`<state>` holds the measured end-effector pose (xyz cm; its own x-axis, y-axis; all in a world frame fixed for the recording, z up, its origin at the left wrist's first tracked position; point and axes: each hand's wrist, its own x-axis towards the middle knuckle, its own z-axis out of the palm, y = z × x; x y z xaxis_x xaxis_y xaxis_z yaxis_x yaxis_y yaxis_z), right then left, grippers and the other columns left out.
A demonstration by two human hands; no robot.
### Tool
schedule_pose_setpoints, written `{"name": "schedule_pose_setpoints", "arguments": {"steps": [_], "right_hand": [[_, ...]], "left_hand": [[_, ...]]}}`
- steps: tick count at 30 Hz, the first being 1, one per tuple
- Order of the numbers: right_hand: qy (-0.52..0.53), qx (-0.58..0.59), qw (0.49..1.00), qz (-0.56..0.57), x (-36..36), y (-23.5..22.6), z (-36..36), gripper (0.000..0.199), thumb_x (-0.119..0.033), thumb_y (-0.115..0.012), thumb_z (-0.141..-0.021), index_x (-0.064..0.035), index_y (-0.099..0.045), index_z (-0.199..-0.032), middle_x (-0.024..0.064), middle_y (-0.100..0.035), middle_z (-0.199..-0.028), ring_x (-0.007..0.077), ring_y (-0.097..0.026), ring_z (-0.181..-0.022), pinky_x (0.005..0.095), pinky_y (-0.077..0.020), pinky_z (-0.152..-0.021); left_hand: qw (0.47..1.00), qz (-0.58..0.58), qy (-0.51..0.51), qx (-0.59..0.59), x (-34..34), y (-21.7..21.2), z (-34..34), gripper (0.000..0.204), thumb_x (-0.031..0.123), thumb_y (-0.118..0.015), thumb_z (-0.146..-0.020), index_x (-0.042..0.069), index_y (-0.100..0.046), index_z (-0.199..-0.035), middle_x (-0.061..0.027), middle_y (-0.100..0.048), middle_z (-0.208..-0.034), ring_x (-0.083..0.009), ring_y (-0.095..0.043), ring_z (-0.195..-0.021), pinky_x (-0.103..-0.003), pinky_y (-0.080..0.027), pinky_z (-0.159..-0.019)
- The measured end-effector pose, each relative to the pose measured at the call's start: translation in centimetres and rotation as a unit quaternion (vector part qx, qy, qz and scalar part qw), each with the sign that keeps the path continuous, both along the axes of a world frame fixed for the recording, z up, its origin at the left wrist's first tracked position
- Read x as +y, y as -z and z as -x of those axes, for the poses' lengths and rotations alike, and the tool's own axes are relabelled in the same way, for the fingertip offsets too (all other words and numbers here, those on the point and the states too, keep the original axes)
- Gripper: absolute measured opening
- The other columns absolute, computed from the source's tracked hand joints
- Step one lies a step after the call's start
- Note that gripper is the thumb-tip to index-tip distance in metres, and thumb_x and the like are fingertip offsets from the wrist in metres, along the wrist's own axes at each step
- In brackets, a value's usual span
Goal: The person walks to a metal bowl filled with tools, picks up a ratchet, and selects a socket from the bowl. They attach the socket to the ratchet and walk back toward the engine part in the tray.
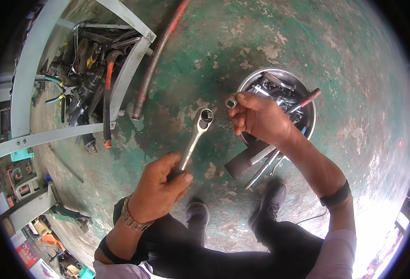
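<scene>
My left hand (161, 183) is closed round the handle of a silver ratchet wrench (196, 139), whose round head points up and away from me. Between the fingertips of my right hand (263, 116) is a small metal socket (231, 102), its square hole facing left. The socket and the ratchet head are apart, with a short gap between them. Beneath my right hand stands a round metal bowl (313, 118) full of tools, partly hidden by the hand and forearm. A red-handled screwdriver (310, 96) sticks out over its right rim.
A hammer (240, 163) and long metal tools lean out of the bowl's near side. To the left, a grey metal frame (51, 139) holds piled tools, including an orange-handled hammer (108, 88). A long rusty pipe (154, 69) lies beside it on the worn green floor (353, 69).
</scene>
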<state>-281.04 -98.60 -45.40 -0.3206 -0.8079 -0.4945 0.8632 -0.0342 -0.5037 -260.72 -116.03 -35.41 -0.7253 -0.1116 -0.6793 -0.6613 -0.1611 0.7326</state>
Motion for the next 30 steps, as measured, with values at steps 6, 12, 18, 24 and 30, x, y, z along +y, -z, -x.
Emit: {"name": "schedule_pose_setpoints", "arguments": {"steps": [6,12,18,24,30], "right_hand": [[-0.01,-0.026,0.999,0.026,0.2,0.3,-0.2,0.025,-0.027,-0.051,-0.097,-0.0044,-0.061,-0.095,0.0086,-0.067,-0.086,0.017,-0.063,-0.069,0.0338,-0.0519,-0.064],[-0.034,0.154,0.984,-0.084,1.1,0.4,1.3,0.025,-0.027,-0.057,-0.095,-0.0031,-0.062,-0.095,0.0076,-0.066,-0.082,0.0154,-0.063,-0.067,0.0288,-0.0523,-0.063],[-0.183,0.546,0.762,-0.295,3.4,3.0,4.5,0.029,-0.031,-0.067,-0.088,-0.0015,-0.064,-0.085,0.0042,-0.061,-0.072,0.0102,-0.061,-0.068,0.0256,-0.0476,-0.059],[-0.289,0.663,0.592,-0.356,5.2,5.6,4.3,0.026,-0.026,-0.072,-0.078,-0.0028,-0.067,-0.088,0.0127,-0.068,-0.077,0.0294,-0.066,-0.073,0.0387,-0.0505,-0.067],[-0.255,0.662,0.64,-0.295,5.1,6.7,3.9,0.018,-0.021,-0.067,-0.08,-0.0052,-0.068,-0.089,0.0133,-0.07,-0.083,0.0311,-0.068,-0.08,0.0384,-0.0515,-0.071]], "left_hand": [[1.0,0.008,0.002,0.001,0.1,-0.2,0.1,0.026,-0.001,-0.058,-0.09,-0.003,-0.053,-0.116,-0.0041,-0.055,-0.079,-0.0091,-0.052,-0.059,-0.023,-0.044,-0.05],[0.998,0.049,0.026,-0.029,0.0,-0.8,0.4,0.024,0.001,-0.059,-0.089,-0.004,-0.053,-0.112,-0.0049,-0.056,-0.08,-0.0098,-0.053,-0.061,-0.024,-0.045,-0.052],[0.999,0.026,-0.02,-0.012,0.3,-1.0,0.3,0.021,-0.002,-0.058,-0.09,-0.005,-0.053,-0.11,-0.0012,-0.056,-0.075,-0.0058,-0.051,-0.057,-0.021,-0.041,-0.049],[0.999,0.003,-0.035,-0.008,0.3,-0.7,0.3,0.023,-0.002,-0.058,-0.09,-0.005,-0.052,-0.111,-0.0028,-0.057,-0.078,-0.0068,-0.052,-0.059,-0.021,-0.042,-0.05],[0.999,0.001,-0.036,-0.008,0.3,-0.5,0.3,0.023,-0.002,-0.059,-0.09,-0.005,-0.052,-0.111,-0.0032,-0.057,-0.078,-0.007,-0.052,-0.058,-0.021,-0.043,-0.049]]}}
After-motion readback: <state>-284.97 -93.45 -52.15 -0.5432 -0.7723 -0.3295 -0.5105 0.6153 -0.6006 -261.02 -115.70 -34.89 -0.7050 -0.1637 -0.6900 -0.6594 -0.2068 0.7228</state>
